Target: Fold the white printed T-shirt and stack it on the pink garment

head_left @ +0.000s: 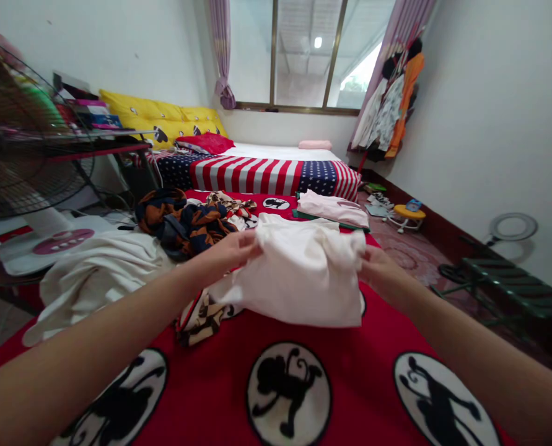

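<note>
Over the red blanket [331, 359] I pinched the white shirt [303, 279], left hand [227, 251] and right hand [378, 269] gripping opposite edges; level, taut corners would have folded it squarely.

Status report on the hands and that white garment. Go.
Left hand and right hand both gripping white garment at its upper corners, held over red blanket. Patterned cloth lies under its left edge.

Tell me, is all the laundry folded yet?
Not yet. One pink garment already lies folded flat on the red blanket. The left hand and right hand hold a white garment mid-fold. The brown-and-navy heap and a white pile look unfolded.
</note>
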The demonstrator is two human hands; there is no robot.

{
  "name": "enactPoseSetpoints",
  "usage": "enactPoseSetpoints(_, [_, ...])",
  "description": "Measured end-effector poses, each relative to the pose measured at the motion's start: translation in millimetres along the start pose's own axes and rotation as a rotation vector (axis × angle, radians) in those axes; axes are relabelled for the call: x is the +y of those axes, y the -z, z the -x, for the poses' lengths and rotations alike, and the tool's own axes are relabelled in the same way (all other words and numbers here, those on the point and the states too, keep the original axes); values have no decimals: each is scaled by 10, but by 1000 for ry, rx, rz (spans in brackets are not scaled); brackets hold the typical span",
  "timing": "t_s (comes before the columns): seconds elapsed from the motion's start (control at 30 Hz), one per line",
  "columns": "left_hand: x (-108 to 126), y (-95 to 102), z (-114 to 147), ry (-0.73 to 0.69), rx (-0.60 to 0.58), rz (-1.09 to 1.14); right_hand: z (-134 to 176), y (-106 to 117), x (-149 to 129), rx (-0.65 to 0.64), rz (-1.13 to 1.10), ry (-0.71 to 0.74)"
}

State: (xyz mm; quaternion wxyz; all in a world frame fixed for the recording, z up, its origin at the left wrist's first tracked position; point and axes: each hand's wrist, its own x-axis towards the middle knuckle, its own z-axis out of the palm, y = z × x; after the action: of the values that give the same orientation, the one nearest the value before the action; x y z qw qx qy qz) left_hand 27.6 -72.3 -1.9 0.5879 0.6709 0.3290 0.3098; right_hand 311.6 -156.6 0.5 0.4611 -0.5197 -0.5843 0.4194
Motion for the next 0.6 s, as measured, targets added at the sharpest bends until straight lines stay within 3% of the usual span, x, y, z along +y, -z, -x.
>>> enactPoseSetpoints(0.1, [-152,86,-385,121,394,157,-413,44,308,149,-42,-97])
enactPoseSetpoints(0.17, [-309,94,-385,207,483,131,-422,36,579,245,-69,-189])
enactPoseSetpoints(0.3, [-639,57,-124,178,444,-123,-157,-8,1018,258,-127,-166])
enactPoseSetpoints(0.43, [-787,22,-98,108,358,-295,-155,-32,1074,315,-140,-85])
enactPoseSetpoints(0.5, [-779,-4,-187,150,401,-308,-265,-45,1033,329,-121,-85])
enactPoseSetpoints(0.6, [-730,-85,-316,165,438,-123,-421,-88,991,305,-60,-148])
